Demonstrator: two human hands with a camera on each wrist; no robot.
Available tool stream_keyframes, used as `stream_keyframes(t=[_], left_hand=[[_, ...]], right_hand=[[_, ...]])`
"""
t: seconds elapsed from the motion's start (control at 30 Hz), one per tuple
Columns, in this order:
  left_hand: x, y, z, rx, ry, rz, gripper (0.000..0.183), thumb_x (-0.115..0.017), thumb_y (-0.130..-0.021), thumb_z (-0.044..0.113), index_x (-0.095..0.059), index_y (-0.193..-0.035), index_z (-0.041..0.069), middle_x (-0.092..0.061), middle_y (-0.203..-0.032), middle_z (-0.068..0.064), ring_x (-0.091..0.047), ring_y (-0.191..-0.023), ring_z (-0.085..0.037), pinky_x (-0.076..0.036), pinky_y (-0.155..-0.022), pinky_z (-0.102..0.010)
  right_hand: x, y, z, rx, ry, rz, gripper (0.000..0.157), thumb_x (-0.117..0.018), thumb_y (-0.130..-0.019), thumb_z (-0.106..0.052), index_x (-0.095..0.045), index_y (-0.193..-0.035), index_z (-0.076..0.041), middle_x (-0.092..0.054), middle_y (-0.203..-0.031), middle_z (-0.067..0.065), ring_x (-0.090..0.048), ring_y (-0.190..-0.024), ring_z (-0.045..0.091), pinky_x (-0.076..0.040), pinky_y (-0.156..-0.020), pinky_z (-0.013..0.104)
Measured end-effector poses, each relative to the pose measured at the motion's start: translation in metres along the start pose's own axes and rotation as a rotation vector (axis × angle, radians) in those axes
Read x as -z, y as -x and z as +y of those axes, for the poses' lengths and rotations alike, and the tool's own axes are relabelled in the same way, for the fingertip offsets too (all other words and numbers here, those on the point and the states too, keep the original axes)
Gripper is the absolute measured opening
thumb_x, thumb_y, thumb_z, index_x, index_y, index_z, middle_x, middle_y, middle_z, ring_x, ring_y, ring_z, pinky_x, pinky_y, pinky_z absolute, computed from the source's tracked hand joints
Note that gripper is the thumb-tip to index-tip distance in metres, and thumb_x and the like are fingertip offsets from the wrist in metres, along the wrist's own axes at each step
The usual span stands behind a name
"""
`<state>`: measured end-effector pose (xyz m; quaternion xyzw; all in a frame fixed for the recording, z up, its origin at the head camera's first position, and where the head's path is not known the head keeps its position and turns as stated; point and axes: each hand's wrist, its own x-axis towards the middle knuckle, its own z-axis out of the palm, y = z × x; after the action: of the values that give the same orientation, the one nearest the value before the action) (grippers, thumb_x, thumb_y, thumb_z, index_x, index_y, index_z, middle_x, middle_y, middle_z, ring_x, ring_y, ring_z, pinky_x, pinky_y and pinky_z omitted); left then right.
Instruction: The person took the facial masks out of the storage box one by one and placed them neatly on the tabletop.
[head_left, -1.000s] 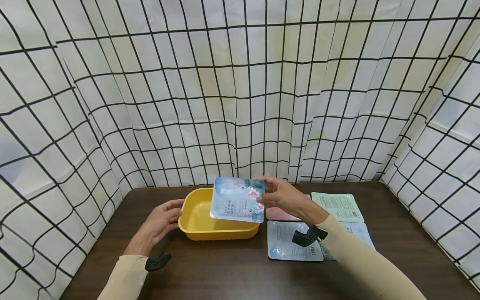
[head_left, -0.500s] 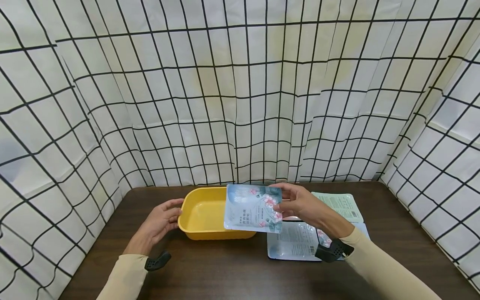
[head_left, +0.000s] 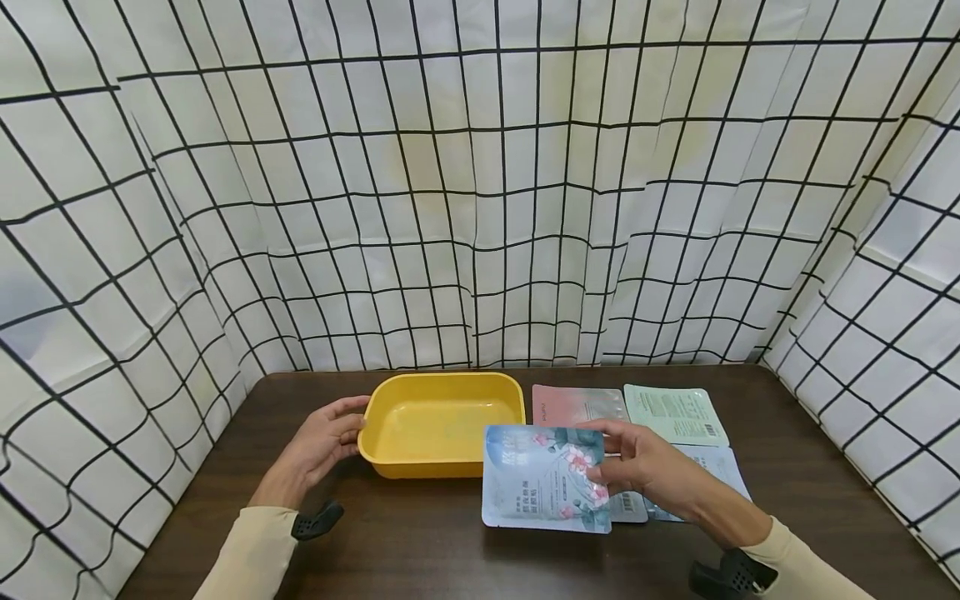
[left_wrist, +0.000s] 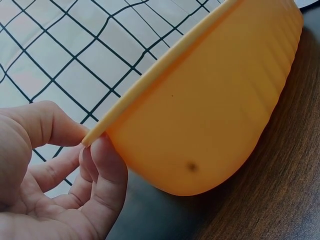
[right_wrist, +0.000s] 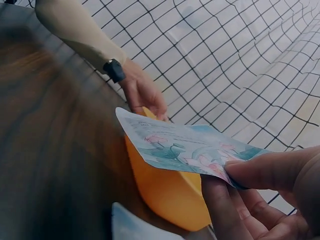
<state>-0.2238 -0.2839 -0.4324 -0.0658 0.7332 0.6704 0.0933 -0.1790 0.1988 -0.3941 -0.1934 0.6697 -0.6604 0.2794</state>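
Observation:
My right hand point(head_left: 648, 467) pinches a blue sheet-mask packet point(head_left: 536, 483) with pink flowers by its right edge, thumb on the front face. The packet is held above the table, just in front of the right end of a yellow plastic basin point(head_left: 442, 472), and covers part of the packets behind it. At the basin's left end, my left hand point(head_left: 318, 450) pinches the rim between thumb and fingers; the left wrist view shows the thumb on top of the rim point(left_wrist: 150, 77). Nothing lies in the visible part of the basin.
Right of the basin several packets lie flat: a pink packet point(head_left: 577, 403), a green packet point(head_left: 675, 414), a blue packet point(head_left: 716, 467) and another partly hidden packet point(head_left: 628, 507). The dark wooden table point(head_left: 405, 550) meets a white curtain with black grid lines point(head_left: 480, 208).
My right hand has moved the blue packet from over the basin to the right and nearer to me, uncovering the basin's inside and the pink packet. The left hand keeps its grip.

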Motion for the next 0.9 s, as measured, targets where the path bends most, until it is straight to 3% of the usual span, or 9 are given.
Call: stream_keyframes(t=[0.3, 0.67, 0.9], left_hand=[[-0.001, 0.000, 0.002, 0.007, 0.010, 0.003, 0.052, -0.058, -0.101, 0.012, -0.042, -0.150, 0.005, -0.064, -0.120, -0.014, -0.065, -0.090, -0.020, -0.059, -0.079, -0.030], [-0.003, 0.002, 0.002, 0.016, 0.008, 0.005, 0.053, -0.058, -0.102, 0.013, -0.041, -0.151, 0.004, -0.064, -0.120, -0.012, -0.065, -0.090, -0.020, -0.059, -0.079, -0.030], [-0.002, 0.002, 0.003, 0.010, 0.000, 0.009, 0.053, -0.058, -0.101, 0.013, -0.041, -0.151, 0.005, -0.064, -0.120, -0.011, -0.065, -0.090, -0.020, -0.059, -0.080, -0.030]], right_hand=[[0.000, 0.033, 0.023, -0.075, -0.013, 0.006, 0.063, -0.064, -0.097, -0.010, -0.035, -0.153, 0.000, -0.062, -0.134, 0.018, -0.067, -0.109, 0.027, -0.059, -0.086, 0.040], [0.005, 0.064, 0.053, -0.092, -0.183, -0.119, 0.054, -0.054, -0.102, -0.003, -0.037, -0.152, 0.002, -0.063, -0.135, 0.018, -0.068, -0.113, 0.028, -0.058, -0.090, 0.043], [0.009, 0.077, 0.066, -0.151, -0.188, -0.104, 0.056, -0.053, -0.103, -0.005, -0.032, -0.153, 0.007, -0.063, -0.134, 0.013, -0.067, -0.113, 0.025, -0.058, -0.090, 0.039]])
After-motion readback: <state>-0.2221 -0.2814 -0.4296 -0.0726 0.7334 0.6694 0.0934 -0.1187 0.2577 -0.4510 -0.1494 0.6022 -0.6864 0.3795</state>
